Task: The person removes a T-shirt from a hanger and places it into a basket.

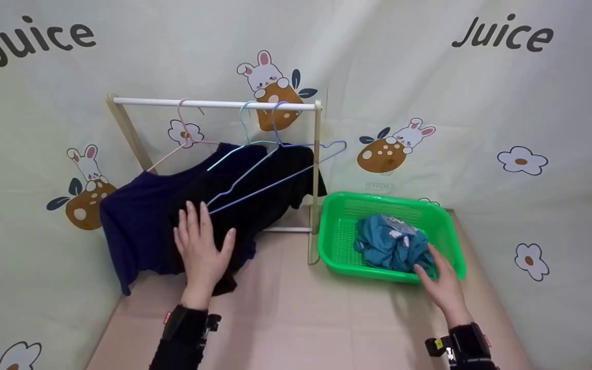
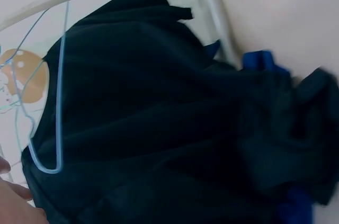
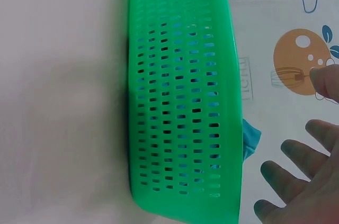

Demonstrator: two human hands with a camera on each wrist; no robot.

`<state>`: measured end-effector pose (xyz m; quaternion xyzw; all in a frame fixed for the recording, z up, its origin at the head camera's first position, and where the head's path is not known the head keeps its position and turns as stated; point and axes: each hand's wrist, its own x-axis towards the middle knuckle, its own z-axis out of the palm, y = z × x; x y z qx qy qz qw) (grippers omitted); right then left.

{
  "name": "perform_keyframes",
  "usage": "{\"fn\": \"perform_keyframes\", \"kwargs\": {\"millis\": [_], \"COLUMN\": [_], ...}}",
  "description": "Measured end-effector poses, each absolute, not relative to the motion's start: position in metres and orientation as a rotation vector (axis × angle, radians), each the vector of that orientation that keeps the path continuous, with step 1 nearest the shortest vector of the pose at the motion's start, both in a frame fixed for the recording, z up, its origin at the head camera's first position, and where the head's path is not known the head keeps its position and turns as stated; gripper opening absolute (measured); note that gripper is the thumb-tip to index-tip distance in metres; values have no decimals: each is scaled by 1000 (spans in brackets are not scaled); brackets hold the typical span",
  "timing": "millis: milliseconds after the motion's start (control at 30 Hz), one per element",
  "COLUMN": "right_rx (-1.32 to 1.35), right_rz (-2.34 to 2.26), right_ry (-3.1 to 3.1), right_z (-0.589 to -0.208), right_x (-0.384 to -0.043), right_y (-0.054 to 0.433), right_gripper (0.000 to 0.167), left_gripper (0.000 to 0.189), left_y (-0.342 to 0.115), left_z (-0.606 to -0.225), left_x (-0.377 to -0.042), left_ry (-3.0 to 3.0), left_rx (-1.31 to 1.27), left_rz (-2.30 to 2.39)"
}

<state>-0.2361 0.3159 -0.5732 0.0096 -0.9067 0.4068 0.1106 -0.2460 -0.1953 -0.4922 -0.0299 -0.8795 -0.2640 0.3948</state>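
My left hand (image 1: 201,249) is held with straight fingers in front of a black garment (image 1: 260,195); its fingertips are near the left end of a blue hanger (image 1: 296,176). Whether they touch it I cannot tell. The black garment hangs on a mint hanger (image 1: 245,126), and a navy long-sleeved top (image 1: 139,216) hangs on a pink hanger (image 1: 165,158). To the right, a crumpled teal cloth (image 1: 391,246) with a pale print lies in a green basket (image 1: 334,264). My right hand (image 1: 445,285) reaches over the basket's near rim, fingers spread beside the cloth; contact is unclear.
A small rack with a white rail (image 1: 147,102) and wooden posts (image 1: 314,205) carries the hangers, left of the basket. The surface beneath is covered with beige cloth (image 1: 296,308). Printed curtains (image 1: 481,103) surround it at the back and sides.
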Motion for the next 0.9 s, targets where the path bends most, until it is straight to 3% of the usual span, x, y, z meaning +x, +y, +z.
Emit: {"fn": "perform_keyframes", "kwargs": {"millis": [533,900], "right_rx": [209,283], "right_rz": [986,727], "right_ry": [-2539,-2523], "right_z": [-588,-609], "right_x": [-227,-222], "right_y": [301,286], "right_gripper": [60,70], "left_gripper": [76,77], "left_y": [-172,-163], "left_z": [-414,-388], "left_x": [-301,-327], "left_ry": [-2289,-2464], "left_rx": [-163,-146], "left_rz": [-628,-621]}}
